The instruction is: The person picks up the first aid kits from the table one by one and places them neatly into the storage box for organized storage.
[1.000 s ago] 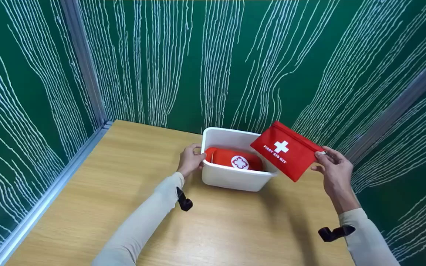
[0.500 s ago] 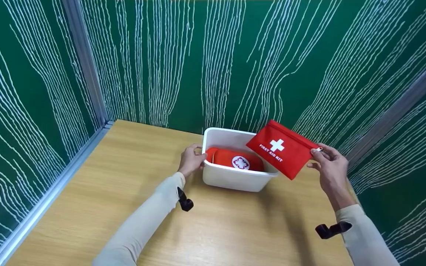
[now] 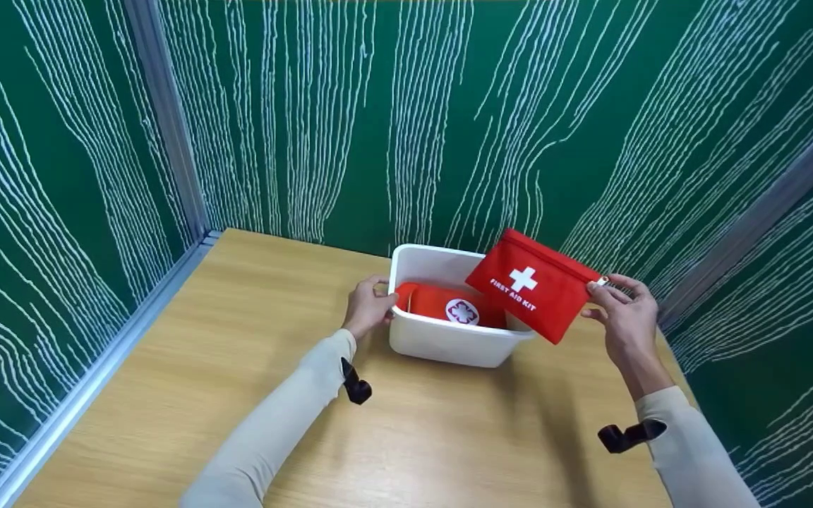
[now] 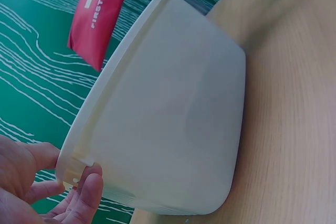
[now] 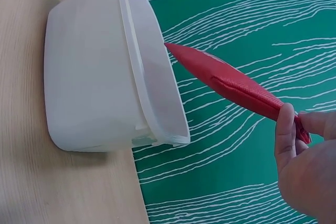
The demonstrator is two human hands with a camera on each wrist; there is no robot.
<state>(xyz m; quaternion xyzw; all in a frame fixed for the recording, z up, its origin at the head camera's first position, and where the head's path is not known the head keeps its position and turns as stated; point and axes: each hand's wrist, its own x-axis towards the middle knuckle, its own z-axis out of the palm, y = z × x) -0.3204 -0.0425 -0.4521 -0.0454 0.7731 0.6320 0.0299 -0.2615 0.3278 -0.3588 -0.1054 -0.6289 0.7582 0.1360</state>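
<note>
A red first aid pouch [image 3: 533,286], lettered in white with a cross, hangs tilted over the right side of a white plastic bin [image 3: 452,340]. My right hand [image 3: 629,324] pinches its zipper-end corner between thumb and fingers. With thumb and fingers, my left hand [image 3: 370,307] grips the bin's left rim. Inside the bin lies an orange-red case [image 3: 431,300] with a white round emblem, partly hidden by the front wall. The left wrist view shows the left fingers [image 4: 86,198] hooked under the rim. Seen edge-on in the right wrist view, the pouch [image 5: 231,82] points at the bin's opening.
The bin stands on a wooden table [image 3: 286,282], close to its back edge. Green panels [image 3: 350,127] with wavy white lines rise behind and at both sides, joined by grey metal posts [image 3: 166,120].
My right hand has carried the pouch a little to the left, farther over the bin. The left hand keeps its hold on the rim, and the case lies still.
</note>
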